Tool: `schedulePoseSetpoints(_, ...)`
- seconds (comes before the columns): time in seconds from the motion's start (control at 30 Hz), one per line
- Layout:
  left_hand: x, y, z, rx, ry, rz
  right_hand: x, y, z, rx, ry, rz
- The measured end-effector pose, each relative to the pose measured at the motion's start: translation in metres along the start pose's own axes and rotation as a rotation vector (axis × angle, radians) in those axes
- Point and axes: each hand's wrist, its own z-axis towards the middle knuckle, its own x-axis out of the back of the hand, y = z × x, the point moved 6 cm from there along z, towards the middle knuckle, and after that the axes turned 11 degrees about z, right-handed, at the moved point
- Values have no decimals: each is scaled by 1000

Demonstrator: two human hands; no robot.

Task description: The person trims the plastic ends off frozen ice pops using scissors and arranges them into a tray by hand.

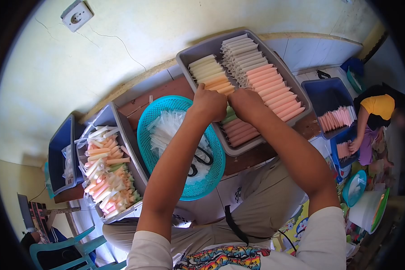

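Both my hands are over a grey tray [204, 48] holding rows of filled plastic ice pops. My left hand [210, 104] is closed, its thumb lying by the orange ice pops [218, 82]. Touching or nearly touching it, my right hand [246, 105] is curled closed too, beside the pink ice pops [279, 92]. Whatever the fingers hold is hidden beneath the hands. White ice pops [243, 51] fill the back of the tray. Green ice pops [230, 115] and darker pink ones [240, 133] lie partly under my hands and right forearm.
Under my left forearm, a turquoise basket [144, 121] holds clear plastic bags [166, 130] and black-handled scissors [204, 155]. Another tray at left has jumbled ice pops [108, 166], beside a blue bin [55, 155]. At right, another person [378, 110] reaches into a blue bin of pink ice pops [344, 149].
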Motion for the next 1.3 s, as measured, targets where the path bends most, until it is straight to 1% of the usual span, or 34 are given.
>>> schedulePoseSetpoints(0.43, -3, -1, -1, -17, 40, 13, -5, -1, 1, -11, -53, -27)
schedulePoseSetpoints(0.53, -3, 1, 0, -9, 32, 13, -5, -1, 0, -25, -29, 0)
schedulePoseSetpoints(0.6, -3, 0, 0, 2, 24, 21, -6, 3, 2, -61, -32, 80)
schedulePoseSetpoints(0.7, -2, 1, -1, -9, 19, 21, -5, 5, 2, -63, -71, 65)
schedulePoseSetpoints(0.8, 0, 2, -3, -4, 50, 40, 0, 1, -3, -47, -61, 67)
schedulePoseSetpoints(0.9, 0, 2, -2, 6, 42, 48, 1, -1, -5, -88, -97, 81)
schedulePoseSetpoints(1.03, -1, 5, 1, 27, -22, 53, -3, 2, -4, -102, -123, 82)
schedulePoseSetpoints(1.1, -2, 4, 0, 38, -35, 54, -4, 4, -3, 13, 50, 91)
schedulePoseSetpoints(1.13, -2, 4, 0, 32, -28, 66, -6, 8, -3, 12, 51, 91)
schedulePoseSetpoints(1.23, -3, 5, 0, 26, -5, 70, -10, 9, -1, 45, 1, 80)
schedulePoseSetpoints(1.3, -4, 4, 0, 33, 13, 62, -11, 9, 1, 4, -83, 55)
